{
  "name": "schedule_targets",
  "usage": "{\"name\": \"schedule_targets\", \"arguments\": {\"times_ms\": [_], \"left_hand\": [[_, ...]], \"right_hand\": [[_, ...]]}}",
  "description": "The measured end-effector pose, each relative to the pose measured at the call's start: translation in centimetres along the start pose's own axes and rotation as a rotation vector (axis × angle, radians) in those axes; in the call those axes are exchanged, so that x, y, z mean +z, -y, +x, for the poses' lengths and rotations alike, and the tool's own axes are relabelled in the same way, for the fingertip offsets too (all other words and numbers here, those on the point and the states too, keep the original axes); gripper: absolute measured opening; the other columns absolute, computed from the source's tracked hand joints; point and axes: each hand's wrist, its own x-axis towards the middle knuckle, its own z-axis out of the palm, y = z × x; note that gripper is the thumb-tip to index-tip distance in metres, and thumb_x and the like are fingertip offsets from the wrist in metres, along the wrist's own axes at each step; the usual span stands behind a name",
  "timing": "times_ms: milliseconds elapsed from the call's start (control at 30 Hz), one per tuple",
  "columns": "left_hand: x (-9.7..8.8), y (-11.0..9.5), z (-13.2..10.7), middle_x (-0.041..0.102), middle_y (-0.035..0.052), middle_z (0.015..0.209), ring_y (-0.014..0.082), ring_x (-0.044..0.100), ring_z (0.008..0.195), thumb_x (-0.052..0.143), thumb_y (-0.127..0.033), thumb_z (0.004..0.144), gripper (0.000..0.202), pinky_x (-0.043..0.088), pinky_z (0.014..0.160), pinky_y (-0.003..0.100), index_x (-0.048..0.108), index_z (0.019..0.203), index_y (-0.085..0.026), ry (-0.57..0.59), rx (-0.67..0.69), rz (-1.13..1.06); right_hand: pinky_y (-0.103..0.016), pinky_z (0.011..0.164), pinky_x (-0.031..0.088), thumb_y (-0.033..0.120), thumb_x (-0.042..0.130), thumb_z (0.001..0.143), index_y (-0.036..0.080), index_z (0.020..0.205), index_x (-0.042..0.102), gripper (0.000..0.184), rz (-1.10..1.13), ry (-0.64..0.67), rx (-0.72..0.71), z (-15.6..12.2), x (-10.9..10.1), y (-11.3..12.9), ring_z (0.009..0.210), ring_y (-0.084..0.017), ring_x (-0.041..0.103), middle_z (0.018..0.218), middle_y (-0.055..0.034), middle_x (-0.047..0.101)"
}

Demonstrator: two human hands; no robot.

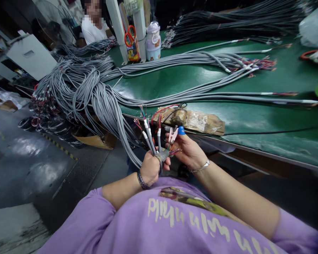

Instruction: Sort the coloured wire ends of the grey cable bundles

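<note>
My left hand (150, 166) is closed around the ends of several grey cables (149, 137). Their stripped tips, with thin coloured wires (142, 112) and white bands, stick up above the fist. Close beside it on the right, my right hand (188, 151) is closed on a small pink clip (172, 135), held near the fingertips. A blue cover (181, 130) sits on the tip of its thumb. Loose coloured wires (175, 151) lie between the two hands. Whether the clip grips a wire is too small to tell.
On the green table (270, 141) lie long grey cables (175, 97) and a large tangled cable pile (76, 84) hanging over its left end. A taped wooden block (201, 121) rests at the front edge. Behind stand a cup (153, 40) and orange-handled scissors (130, 35). A person (94, 26) is beyond.
</note>
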Motion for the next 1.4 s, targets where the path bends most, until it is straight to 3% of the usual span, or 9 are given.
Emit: {"name": "schedule_targets", "arguments": {"times_ms": [400,667,867,1167,1400], "left_hand": [[-0.3,0.0,-0.6,0.058,-0.0018,0.053,0.0071,0.048,0.039,0.072,-0.046,0.069,0.035,0.035,0.041,0.019,0.054,0.07,-0.016,0.004,0.043,-0.013],[-0.8,0.0,-1.0,0.058,-0.0012,0.054,0.007,0.048,0.04,0.073,-0.049,0.069,0.038,0.036,0.041,0.02,0.055,0.069,-0.016,-0.031,0.056,-0.005],[-0.4,-0.2,-0.4,0.058,-0.0015,0.055,0.0072,0.048,0.041,0.073,-0.044,0.068,0.034,0.037,0.041,0.02,0.054,0.068,-0.016,-0.051,0.063,-0.049],[-0.1,0.2,0.3,0.055,-0.0026,0.053,0.007,0.047,0.041,0.071,-0.042,0.067,0.032,0.037,0.042,0.019,0.054,0.07,-0.016,-0.044,0.038,-0.033],[-0.2,0.3,0.4,0.055,-0.0029,0.053,0.007,0.047,0.04,0.072,-0.043,0.068,0.032,0.038,0.041,0.02,0.053,0.07,-0.017,-0.034,0.046,-0.035]], "right_hand": [[-0.026,0.056,0.052,0.06,0.067,0.078,0.021,0.079,0.067,0.039,-0.003,-0.001,0.031,-0.3,-0.3,0.1,0.059,-0.013,0.063,0.078,-0.0016,0.073],[-0.023,0.057,0.052,0.042,0.07,0.081,0.02,0.079,0.07,0.022,-0.086,0.007,-0.014,-0.3,-0.4,0.8,0.063,-0.013,0.064,0.077,-0.0032,0.073],[-0.026,0.055,0.051,0.055,0.072,0.076,0.02,0.068,0.065,0.037,-0.083,0.017,0.014,-0.3,-0.3,0.8,0.06,-0.014,0.063,0.08,-0.0046,0.074],[-0.023,0.054,0.052,0.049,0.077,0.074,0.02,0.076,0.067,0.031,-0.025,-0.051,-0.068,0.7,0.0,0.0,0.059,-0.012,0.063,0.067,-0.0008,0.07],[-0.024,0.054,0.051,0.059,0.074,0.071,0.021,0.075,0.067,0.039,-0.007,-0.088,-0.049,0.4,0.3,-0.4,0.059,-0.013,0.062,0.069,-0.001,0.07]]}}
